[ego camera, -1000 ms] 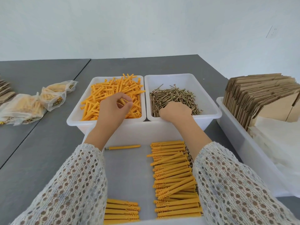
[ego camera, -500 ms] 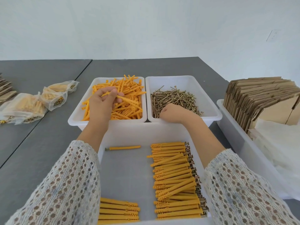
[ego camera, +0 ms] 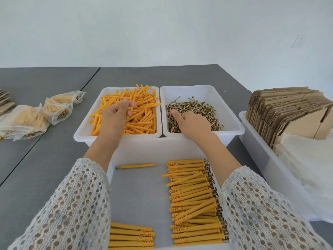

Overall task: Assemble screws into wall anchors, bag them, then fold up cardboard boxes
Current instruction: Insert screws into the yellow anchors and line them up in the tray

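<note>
1. The left hand (ego camera: 115, 118) is above the far left tray (ego camera: 81, 130) of loose orange anchors (ego camera: 142, 120), with fingers loosely curled. I cannot tell if it holds one.
2. The right hand (ego camera: 192, 123) rests on the screws (ego camera: 198, 109) in the far right tray (ego camera: 234, 123), thumb out; its fingers are hidden.
3. Assembled anchors (ego camera: 192, 199) lie in the near tray (ego camera: 140, 150).
4. Flat cardboard boxes (ego camera: 288, 109) stand at the right.

Head view, probably close, downward-forward.

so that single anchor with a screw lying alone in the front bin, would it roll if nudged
Probably: the lone anchor looks round and slim on the near bin's flat floor. Its screw head may curve the roll. Likely light and stiff.
</note>
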`<state>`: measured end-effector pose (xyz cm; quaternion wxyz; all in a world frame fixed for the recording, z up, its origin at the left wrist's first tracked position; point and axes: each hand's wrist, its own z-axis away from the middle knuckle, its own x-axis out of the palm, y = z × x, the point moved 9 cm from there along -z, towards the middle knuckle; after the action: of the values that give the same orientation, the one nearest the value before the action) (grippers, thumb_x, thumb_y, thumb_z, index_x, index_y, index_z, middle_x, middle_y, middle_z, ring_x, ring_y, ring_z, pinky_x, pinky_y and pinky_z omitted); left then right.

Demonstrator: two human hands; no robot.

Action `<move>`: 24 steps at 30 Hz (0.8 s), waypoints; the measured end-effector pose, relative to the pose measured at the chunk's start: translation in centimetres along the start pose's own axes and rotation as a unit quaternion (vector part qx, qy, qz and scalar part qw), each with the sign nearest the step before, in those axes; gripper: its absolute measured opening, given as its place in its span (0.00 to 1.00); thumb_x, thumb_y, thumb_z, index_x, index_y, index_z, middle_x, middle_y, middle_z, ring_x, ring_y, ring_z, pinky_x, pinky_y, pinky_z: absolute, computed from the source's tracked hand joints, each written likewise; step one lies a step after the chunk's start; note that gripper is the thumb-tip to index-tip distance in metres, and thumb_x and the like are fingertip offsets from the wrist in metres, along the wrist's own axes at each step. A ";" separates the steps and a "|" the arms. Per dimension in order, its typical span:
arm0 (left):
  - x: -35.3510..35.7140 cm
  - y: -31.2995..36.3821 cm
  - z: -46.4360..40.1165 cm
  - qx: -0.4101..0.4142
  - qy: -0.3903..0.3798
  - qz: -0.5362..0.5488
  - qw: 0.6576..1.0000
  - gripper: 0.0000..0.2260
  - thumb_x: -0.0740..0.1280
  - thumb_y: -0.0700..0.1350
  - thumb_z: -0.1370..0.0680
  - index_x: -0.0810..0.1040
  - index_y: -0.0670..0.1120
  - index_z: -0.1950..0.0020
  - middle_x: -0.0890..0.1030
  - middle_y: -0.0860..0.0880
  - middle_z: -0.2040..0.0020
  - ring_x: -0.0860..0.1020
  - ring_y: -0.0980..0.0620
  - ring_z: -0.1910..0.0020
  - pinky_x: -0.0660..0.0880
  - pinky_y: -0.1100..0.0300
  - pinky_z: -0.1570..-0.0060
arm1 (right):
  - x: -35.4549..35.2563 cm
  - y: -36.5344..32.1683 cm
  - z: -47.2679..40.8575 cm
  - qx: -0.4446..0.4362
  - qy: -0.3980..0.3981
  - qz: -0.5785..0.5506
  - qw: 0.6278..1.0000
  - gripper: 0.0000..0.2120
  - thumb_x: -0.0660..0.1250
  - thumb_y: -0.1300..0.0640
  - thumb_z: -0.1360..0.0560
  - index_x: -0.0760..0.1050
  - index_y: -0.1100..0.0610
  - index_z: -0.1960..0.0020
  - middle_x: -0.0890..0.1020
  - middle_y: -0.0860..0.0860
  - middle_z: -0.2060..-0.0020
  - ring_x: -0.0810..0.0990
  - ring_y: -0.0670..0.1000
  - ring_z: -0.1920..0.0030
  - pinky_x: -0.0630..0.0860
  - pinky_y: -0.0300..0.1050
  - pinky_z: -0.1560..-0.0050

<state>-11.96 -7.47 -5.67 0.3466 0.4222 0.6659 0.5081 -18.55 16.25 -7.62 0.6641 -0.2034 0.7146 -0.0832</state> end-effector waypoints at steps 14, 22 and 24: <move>3.8 1.1 2.1 0.171 -0.089 -0.273 0.942 0.11 0.61 0.52 0.16 0.80 0.51 0.52 0.74 0.54 0.69 0.69 0.53 0.70 0.67 0.55 0.67 | -3.7 -6.3 2.8 -0.183 0.247 0.069 0.949 0.21 0.51 0.50 0.16 0.78 0.55 0.57 0.74 0.50 0.70 0.70 0.56 0.60 0.62 0.52 0.51; 4.6 1.6 3.1 0.196 -0.097 -0.346 0.912 0.09 0.61 0.53 0.17 0.82 0.57 0.48 0.83 0.55 0.57 0.77 0.54 0.61 0.76 0.52 0.63 | -2.2 -6.0 2.4 -0.207 0.138 -0.092 0.964 0.18 0.60 0.54 0.19 0.65 0.56 0.67 0.68 0.48 0.74 0.68 0.53 0.67 0.62 0.46 0.57; 4.8 1.4 3.1 0.197 -0.101 -0.366 0.904 0.10 0.62 0.52 0.17 0.83 0.56 0.45 0.83 0.55 0.53 0.78 0.51 0.53 0.77 0.48 0.58 | -2.4 -5.7 2.3 -0.193 0.140 -0.125 0.963 0.16 0.60 0.54 0.19 0.67 0.55 0.64 0.69 0.47 0.73 0.70 0.53 0.66 0.61 0.45 0.61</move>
<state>-10.82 -1.68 -5.20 0.4834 0.2576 0.8216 0.1580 -15.20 12.41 -3.44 0.4899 -0.4018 0.7718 -0.0535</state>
